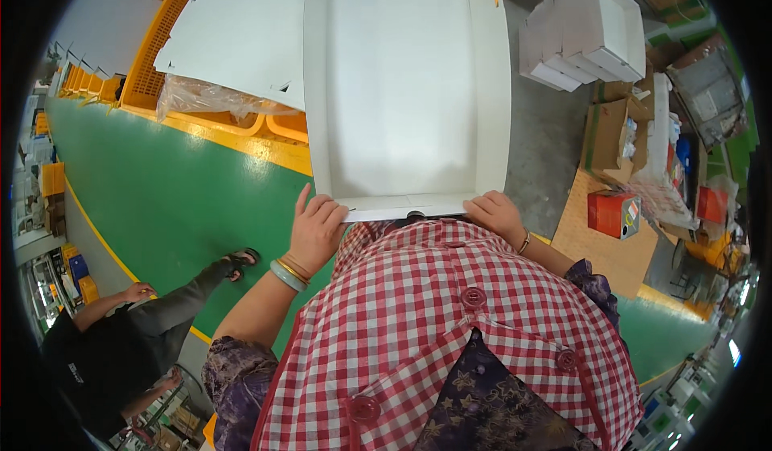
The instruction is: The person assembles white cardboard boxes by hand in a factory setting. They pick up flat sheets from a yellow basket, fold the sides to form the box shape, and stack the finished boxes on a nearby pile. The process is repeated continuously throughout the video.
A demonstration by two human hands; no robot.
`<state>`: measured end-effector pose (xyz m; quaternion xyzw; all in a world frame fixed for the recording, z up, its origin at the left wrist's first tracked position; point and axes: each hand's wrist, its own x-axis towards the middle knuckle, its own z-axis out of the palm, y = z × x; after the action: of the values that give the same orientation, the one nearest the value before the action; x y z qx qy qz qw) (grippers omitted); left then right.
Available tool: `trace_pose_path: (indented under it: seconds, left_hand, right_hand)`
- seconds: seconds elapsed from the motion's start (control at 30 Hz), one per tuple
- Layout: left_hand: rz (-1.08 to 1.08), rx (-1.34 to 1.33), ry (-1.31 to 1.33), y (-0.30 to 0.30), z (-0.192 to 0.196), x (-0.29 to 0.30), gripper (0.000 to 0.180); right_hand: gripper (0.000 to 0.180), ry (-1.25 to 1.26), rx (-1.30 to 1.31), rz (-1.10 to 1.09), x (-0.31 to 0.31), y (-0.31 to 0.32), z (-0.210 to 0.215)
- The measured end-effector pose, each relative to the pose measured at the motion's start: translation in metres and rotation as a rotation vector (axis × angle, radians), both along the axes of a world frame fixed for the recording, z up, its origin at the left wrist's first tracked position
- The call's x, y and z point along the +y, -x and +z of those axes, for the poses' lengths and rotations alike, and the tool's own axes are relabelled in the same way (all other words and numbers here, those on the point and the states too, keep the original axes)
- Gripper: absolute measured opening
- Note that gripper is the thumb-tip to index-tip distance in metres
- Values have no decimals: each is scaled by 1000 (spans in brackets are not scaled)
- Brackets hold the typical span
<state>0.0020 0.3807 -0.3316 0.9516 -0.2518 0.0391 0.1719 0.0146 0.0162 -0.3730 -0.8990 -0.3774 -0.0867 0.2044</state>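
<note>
A long, shallow white cardboard box stretches away from my body, its inside bare and its near wall close to my checked apron. At that wall's left corner my left hand is closed, its fingers over the rim and the index finger sticking up beside the corner. My right hand grips the near right corner, fingers bent over the edge. The undersides of both grips are hidden.
White sheets lie over orange crates with clear plastic film at left. White boxes are stacked at far right, near an open brown carton and a red box. Another person is at lower left on the green floor.
</note>
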Motion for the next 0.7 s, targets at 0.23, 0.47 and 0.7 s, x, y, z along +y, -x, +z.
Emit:
trace_pose_path:
  seconds: [0.23, 0.47, 0.7]
  left_hand:
    - [36, 239, -19, -4, 16, -1, 27]
    - [22, 267, -49, -3, 12, 3, 24]
    - [-56, 184, -98, 1, 4, 6, 24]
  right_hand:
    - [25, -26, 30, -1, 5, 4, -4]
    - [27, -128, 64, -52, 13, 14, -6]
    - [28, -209, 89, 9, 7, 16, -10]
